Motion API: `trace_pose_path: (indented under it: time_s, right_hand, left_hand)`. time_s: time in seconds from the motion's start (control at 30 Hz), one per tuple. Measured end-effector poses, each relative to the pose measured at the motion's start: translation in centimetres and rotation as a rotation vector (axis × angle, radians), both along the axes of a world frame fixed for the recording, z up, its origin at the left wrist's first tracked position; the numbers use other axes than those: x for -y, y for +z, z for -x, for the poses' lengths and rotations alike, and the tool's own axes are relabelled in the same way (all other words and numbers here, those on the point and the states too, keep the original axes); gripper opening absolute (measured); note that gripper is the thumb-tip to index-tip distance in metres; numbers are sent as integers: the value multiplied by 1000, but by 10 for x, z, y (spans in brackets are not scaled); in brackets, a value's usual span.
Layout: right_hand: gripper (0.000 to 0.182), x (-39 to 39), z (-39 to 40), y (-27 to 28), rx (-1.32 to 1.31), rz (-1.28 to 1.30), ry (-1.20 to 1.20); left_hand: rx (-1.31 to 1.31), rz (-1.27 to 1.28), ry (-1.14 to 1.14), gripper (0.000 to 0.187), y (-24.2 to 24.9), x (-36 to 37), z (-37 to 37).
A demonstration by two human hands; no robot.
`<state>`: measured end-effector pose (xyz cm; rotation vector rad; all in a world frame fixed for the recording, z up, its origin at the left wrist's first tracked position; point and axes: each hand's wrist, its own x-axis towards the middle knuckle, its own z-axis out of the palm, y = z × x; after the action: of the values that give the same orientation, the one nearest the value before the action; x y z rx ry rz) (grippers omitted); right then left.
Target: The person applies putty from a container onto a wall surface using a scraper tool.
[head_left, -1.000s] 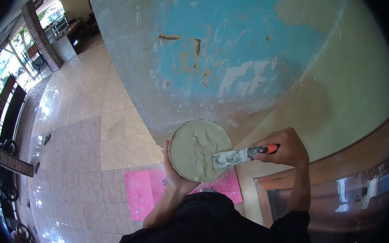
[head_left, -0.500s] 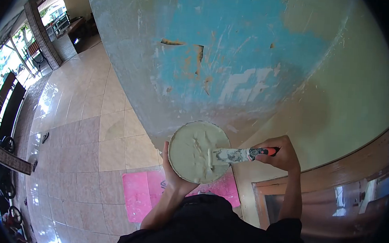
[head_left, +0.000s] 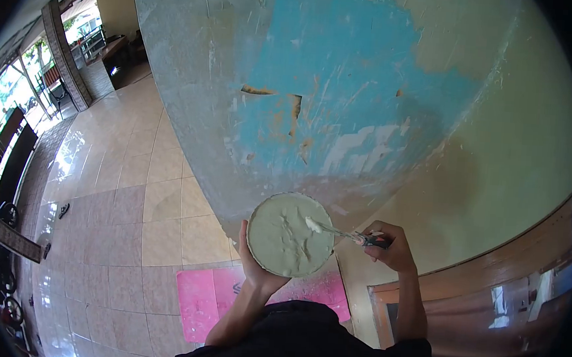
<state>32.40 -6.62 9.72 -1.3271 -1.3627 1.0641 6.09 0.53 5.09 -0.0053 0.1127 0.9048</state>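
Note:
My left hand (head_left: 260, 269) is wrapped round the left and lower side of a round tub of pale putty (head_left: 285, 238), its thumb along the rim. The putty's surface is ridged and uneven. In my right hand (head_left: 390, 247) is the dark and red handle of a putty knife (head_left: 338, 231). Its blade is turned edge-on above the tub, with a pale lump of putty at its tip. In front stands a wall with a blue patch (head_left: 347, 63), scratched and peeling, bordered by grey and greenish coating.
A pink mat (head_left: 198, 302) lies on the tiled floor (head_left: 116, 233) below the tub. A wood-framed window (head_left: 476, 304) is at the right. A pillar (head_left: 66, 54) and railings stand far left.
My right hand has turned the putty knife from flat to edge-on and lifted its tip, with putty on it. The view has tilted so the wall sits lower.

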Motion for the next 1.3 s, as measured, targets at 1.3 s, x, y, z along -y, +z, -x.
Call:
trace_pose_path:
  time_s: [1.3]
  right_hand:
    - [33, -211, 90, 88, -58, -1388, -700]
  left_hand:
    - [-42, -158, 165, 74, -16, 0, 30]
